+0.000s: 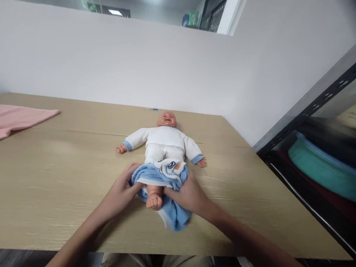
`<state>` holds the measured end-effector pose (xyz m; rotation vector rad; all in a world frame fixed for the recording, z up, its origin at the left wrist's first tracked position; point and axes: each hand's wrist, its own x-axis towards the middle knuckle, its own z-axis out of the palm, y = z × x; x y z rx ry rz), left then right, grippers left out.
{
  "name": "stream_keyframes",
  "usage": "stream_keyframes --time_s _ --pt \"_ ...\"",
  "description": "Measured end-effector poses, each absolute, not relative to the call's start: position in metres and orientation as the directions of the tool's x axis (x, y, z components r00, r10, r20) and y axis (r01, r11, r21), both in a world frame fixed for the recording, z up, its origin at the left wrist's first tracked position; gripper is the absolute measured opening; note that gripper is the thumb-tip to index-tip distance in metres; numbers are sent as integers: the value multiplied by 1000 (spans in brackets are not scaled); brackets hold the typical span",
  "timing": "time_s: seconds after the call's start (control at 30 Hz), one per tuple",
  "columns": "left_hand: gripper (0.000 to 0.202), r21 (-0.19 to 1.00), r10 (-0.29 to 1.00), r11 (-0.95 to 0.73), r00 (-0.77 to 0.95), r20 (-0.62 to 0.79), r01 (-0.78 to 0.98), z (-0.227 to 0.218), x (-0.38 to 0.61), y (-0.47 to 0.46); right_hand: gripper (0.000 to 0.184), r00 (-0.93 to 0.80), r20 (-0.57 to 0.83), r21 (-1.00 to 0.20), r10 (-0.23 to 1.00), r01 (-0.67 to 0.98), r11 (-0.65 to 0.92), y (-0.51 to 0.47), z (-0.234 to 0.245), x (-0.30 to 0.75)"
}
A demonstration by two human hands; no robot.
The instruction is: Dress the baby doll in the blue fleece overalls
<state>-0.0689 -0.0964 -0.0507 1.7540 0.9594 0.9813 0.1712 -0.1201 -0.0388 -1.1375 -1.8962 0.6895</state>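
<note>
A baby doll [163, 139] in a white top lies on its back on the wooden table [53, 174], head away from me. Blue fabric trousers [161, 174] with a cartoon print are bunched around its legs, and one bare foot [154, 201] sticks out toward me. My left hand [121, 192] pinches the left side of the blue trousers. On the right side, my right hand [186, 194] grips the same garment, with one trouser leg trailing below it.
A pink cloth [9, 120] lies at the table's far left. A white partition wall [130, 63] stands behind the table. On the right a dark metal shelf [316, 111] holds a teal round object [326, 168]. My lap shows below the table's front edge.
</note>
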Motion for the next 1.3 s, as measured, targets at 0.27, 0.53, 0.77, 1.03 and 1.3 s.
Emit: stream_keyframes --time_s 0.27,0.53,0.77,1.03,1.3 --pt "37 964 653 -164 756 -54 210 -25 -86 -50 73 -506 -2 -929 863 319 185 -77 -22 212" --pt "42 893 684 -276 725 -77 356 -19 -98 -25 58 -385 -56 -998 921 -10 -65 -88 -55 235" --pt "49 672 649 -631 739 183 388 7 -51 -20 62 -343 -114 -956 932 -218 -197 -98 -59 236" --pt "32 839 305 -466 941 -145 280 31 -10 5 52 -383 -18 -1000 924 -6 -22 -105 -52 242" --pt "37 927 263 -282 949 -174 248 14 -3 2 48 -592 -209 -971 778 221 -93 -117 -24 251"
